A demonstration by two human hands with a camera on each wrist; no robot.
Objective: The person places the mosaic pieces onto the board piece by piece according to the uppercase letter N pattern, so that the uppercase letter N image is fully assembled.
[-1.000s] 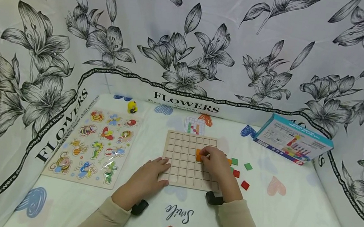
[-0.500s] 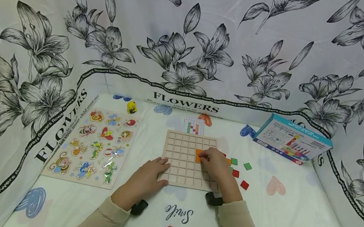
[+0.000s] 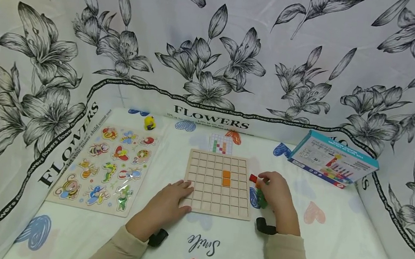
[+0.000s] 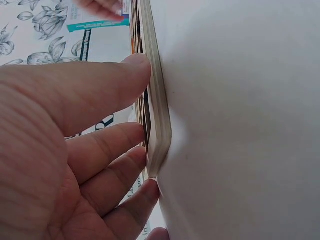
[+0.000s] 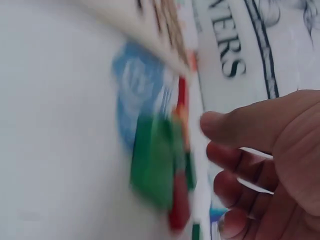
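Observation:
My left hand (image 3: 169, 200) rests at the left edge of a wooden grid board (image 3: 201, 198). In the left wrist view its thumb and fingertips touch the board's rim (image 4: 159, 100), fingers fairly straight. Two orange square tiles (image 3: 226, 182) lie one above the other in the board's cells. Just right of the board, my right hand (image 3: 275, 194) is over a small group of loose tiles. A red tile (image 3: 253, 178) and green tiles (image 3: 262, 199) show there; others are partly hidden. The right wrist view, blurred, has a green tile (image 5: 152, 165) near the thumb and fingers, which stand apart and hold nothing.
Behind the board lies a card with a coloured grid pattern (image 3: 221, 144). An insect picture puzzle (image 3: 103, 168) lies to the left, with a small yellow toy (image 3: 149, 123) beyond it. At the back right stands a teal-edged box (image 3: 333, 160).
My right hand has let go of the orange tile on the board and moved right, to the loose tiles. Both orange tiles are now uncovered. The left hand stays in place.

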